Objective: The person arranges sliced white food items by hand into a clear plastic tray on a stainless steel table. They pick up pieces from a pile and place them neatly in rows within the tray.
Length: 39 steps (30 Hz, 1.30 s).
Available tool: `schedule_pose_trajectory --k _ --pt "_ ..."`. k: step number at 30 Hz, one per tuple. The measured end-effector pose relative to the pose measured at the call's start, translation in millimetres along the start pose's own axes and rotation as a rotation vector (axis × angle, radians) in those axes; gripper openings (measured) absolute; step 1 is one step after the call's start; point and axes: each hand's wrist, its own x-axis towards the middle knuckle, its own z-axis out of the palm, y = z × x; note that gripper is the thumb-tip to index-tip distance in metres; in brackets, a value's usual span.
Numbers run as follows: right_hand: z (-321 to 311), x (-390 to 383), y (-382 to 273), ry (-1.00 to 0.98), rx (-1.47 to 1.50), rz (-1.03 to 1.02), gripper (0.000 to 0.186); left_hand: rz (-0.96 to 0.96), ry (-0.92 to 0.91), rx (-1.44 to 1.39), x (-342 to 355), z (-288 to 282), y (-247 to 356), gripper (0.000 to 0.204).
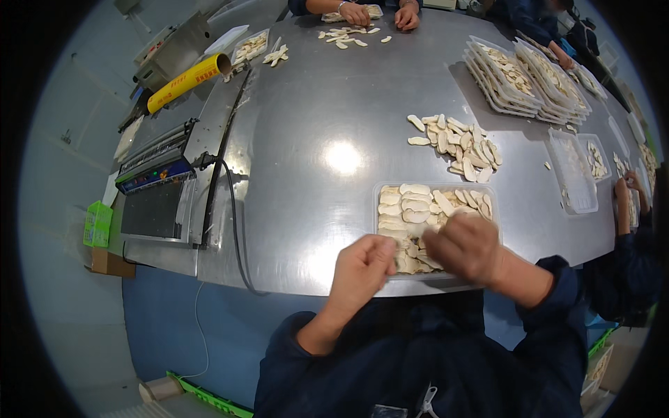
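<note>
A clear plastic tray lies at the table's near edge in front of me. Pale cream slices, flat and elongated, fill it in overlapping rows. At the tray's near left corner is my left hand, closed, thumb against the curled fingers; whatever it may hold is hidden. Over the tray's right half hovers my right hand, bent at the fingers and smeared by motion, covering some slices. I cannot make out anything in it. Just beyond the tray lies a loose heap of the same slices.
Stacked trays of slices stand at the far right, with an open clear container nearer. A wrapping machine, its black cable and a yellow tube are at left. Co-workers' hands work at the far edge and right.
</note>
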Motion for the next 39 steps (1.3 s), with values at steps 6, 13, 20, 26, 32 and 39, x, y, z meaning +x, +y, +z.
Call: schedule_pose_trajectory --k 6,13,20,26,32,39 --pt "-2 -5 -22 -0.112 0.23 0.311 0.024 -0.099 -0.122 -0.015 0 4 1 0.019" --pt "-3 -14 -8 -0.246 0.413 0.419 0.025 -0.091 -0.133 0.079 4 6 3 0.019" --pt "29 -17 12 -0.266 0.213 0.362 0.022 0.102 0.248 0.112 14 -15 -4 0.021" --pt "38 -2 44 -0.303 0.139 0.519 0.021 0.195 0.416 0.121 27 -39 -33 0.019" --pt "114 15 134 -0.386 -0.123 0.517 0.015 0.29 0.454 0.235 35 -41 -49 0.019" --pt "88 30 121 -0.609 0.138 0.828 0.014 0.363 0.488 0.277 33 -43 -53 0.019"
